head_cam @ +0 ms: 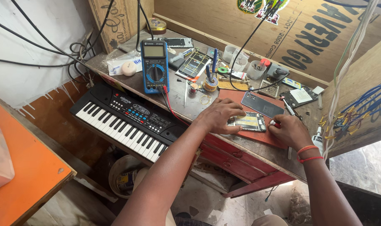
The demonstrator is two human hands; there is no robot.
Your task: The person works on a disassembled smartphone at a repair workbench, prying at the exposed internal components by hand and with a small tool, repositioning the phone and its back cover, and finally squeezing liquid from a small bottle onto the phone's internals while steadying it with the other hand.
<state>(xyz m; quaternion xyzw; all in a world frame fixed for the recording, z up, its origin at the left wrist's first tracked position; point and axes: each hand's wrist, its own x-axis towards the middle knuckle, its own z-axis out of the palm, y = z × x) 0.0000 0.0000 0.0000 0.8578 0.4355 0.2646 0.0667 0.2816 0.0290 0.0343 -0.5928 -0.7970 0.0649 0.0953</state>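
Head view: left hand [219, 116] lies flat, fingers spread and pressed on the near end of an opened phone [249, 122], steadying it, not gripping. The phone lies on a red mat [257, 138] near the front edge of the workbench [136, 81], insides facing up. Its dark back cover [262, 104] lies just beside it, farther in, already off. Right hand [290, 132] is curled shut around a small red-tipped tool [275, 124], tip at the phone's right end. Progress, judged: phone is opened, work on the insides is underway; nothing visibly lifted out of the frame, closing up not done. Behind: blue multimeter [154, 67] with red lead, more phone parts, small plastic cups [240, 60]. A black toy keyboard [125, 121] sits to the left, below the benchtop.
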